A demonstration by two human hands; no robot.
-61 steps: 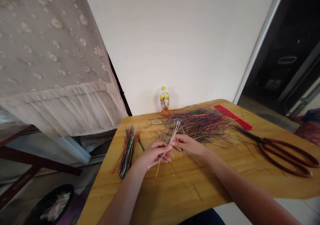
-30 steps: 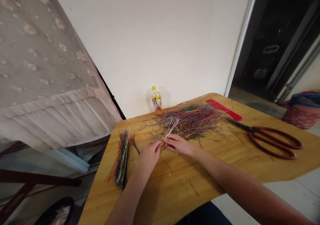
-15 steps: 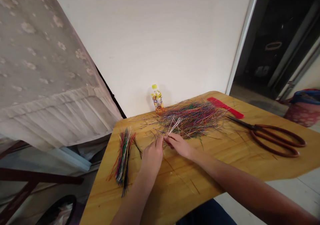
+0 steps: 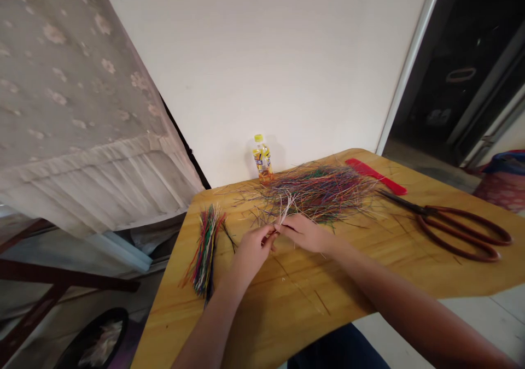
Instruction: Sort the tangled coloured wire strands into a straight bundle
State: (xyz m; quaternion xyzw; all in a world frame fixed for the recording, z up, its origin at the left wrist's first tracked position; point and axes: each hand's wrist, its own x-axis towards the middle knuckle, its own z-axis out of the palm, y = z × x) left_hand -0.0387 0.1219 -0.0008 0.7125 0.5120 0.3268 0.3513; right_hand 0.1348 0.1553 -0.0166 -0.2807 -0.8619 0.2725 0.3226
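A small bunch of thin white wires [image 4: 286, 205] stands up from between my two hands, fanned at its top. My right hand [image 4: 307, 233] is closed on the bunch, its fingers bent round the lower part. Close against it, my left hand [image 4: 253, 250] pinches the bunch's lower end, which the fingers partly hide. Just beyond the hands lies a tangled pile of many-coloured wires [image 4: 328, 186]. Left of my left hand is a neater bundle of coloured wires [image 4: 204, 254], with a few dark wires [image 4: 228, 234] beside it.
Large scissors [image 4: 459, 229] with brown handles lie on the right of the wooden table [image 4: 283, 325]. A red flat strip [image 4: 377, 176] and a yellow-capped drink bottle [image 4: 262, 161] are at the back, near the white wall. A black bin [image 4: 123, 331] stands on the floor at left.
The view has shifted slightly. The white wires stand more upright and closer together, and my left fingers have curled more around their lower end.
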